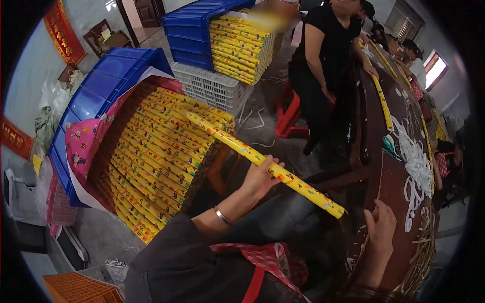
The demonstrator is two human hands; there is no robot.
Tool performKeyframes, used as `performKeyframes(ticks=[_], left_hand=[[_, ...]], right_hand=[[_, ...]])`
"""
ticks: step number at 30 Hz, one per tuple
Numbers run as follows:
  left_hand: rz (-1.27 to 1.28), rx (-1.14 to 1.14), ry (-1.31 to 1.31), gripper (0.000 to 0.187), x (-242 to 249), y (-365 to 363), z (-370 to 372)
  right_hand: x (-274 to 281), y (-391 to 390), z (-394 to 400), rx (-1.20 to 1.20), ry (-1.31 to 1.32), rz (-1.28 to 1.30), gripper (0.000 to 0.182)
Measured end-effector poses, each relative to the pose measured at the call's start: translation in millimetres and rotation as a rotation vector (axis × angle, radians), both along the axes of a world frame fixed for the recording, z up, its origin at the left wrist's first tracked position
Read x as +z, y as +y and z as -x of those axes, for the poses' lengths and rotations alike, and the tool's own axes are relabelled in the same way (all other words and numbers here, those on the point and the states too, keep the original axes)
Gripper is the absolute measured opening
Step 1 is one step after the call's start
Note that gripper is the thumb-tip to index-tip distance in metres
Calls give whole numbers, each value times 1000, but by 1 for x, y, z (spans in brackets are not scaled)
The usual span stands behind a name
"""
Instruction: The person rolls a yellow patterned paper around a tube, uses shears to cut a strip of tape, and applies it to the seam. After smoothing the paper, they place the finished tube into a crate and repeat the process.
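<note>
My left hand is wrapped around the middle of a yellow patterned paper roll. The roll slants down to the right, and its far end overlaps the stack of similar yellow rolls on the left. That stack lies in a blue plastic crate tipped on its side, lined with pink printed paper. By the near edge of the dark table, my right hand holds nothing, its fingers apart.
Another blue crate of rolls rests on a grey basket at the back. A co-worker in black stands beside a red stool. White strips lie on the table, and an orange crate is at lower left.
</note>
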State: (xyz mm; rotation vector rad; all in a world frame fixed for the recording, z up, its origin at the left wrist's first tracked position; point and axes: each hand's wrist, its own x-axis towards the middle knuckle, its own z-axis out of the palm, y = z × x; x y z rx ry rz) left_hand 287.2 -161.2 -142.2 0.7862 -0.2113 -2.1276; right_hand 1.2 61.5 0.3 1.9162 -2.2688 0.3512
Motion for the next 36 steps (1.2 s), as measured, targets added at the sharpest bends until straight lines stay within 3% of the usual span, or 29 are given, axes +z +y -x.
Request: performKeyframes(ticks=[9, 10, 18, 21, 24, 26, 30, 33, 35, 36], left_hand=[[119, 226, 14, 26, -66, -92, -67], [98, 231, -77, 27, -35, -80, -66], [320, 446, -276, 36, -61, -95, -67], [299, 533, -382, 28, -68, -100, -72], [269, 600, -233, 37, -73, -102, -77], [69, 604, -363, 31, -72, -101, -82], [69, 618, -360, 32, -70, -100, -79], [166, 618, -505, 35, -75, -100, -84], [-80, 665, -434, 35, -67, -101, -88], [-78, 669, -431, 35, -73, -103, -91]], right_hand=[[-8, -9, -5, -21, 3, 60, 25], [-9, -10, -5, -5, 15, 56, 23], [-17, -9, 1, 69, 56, 75, 21], [-16, -10, -2, 69, 52, 70, 20], [-14, -10, -6, 47, 38, 53, 19], [-13, -10, -6, 33, 41, 35, 19], [-15, -11, -6, 55, 66, 51, 18], [-16, -11, -4, 56, 75, 55, 18], [-16, -11, -6, 54, 71, 59, 18], [-15, -10, -7, 33, 64, 41, 18]])
